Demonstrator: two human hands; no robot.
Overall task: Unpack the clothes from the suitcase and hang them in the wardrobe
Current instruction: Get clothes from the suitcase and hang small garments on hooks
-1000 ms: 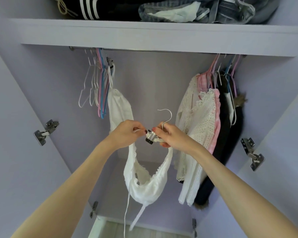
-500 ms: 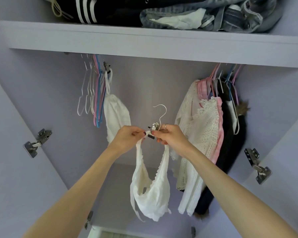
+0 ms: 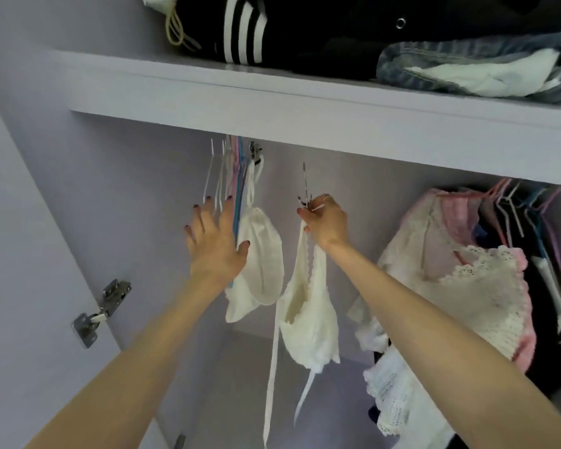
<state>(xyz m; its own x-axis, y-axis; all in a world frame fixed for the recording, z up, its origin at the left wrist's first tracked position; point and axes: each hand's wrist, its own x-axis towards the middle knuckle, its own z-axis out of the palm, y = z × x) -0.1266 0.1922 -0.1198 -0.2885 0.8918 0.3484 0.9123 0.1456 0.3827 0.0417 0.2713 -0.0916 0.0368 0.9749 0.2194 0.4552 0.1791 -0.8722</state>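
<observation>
Right hand (image 3: pixel 326 223) pinches a small metal clip hanger (image 3: pixel 305 189) with a white knitted lace-edged top (image 3: pixel 308 322) dangling from it, hook up just under the lilac wardrobe shelf (image 3: pixel 272 102), presumably lining up for the rail, which is hidden behind the shelf edge. Left hand (image 3: pixel 212 244) holds nothing, fingers (image 3: pixel 229 210) spread flat against the bunch of thin empty wire hangers (image 3: pixel 222 179), likely shoving them aside to open a gap. Count: one top in hand; one similar white knit piece (image 3: pixel 259 270) already hung beside the empties; empties roughly five or six, too bunched to tell; a cluster of white, pink and dark garments (image 3: pixel 467 280) far right, number unclear.
</observation>
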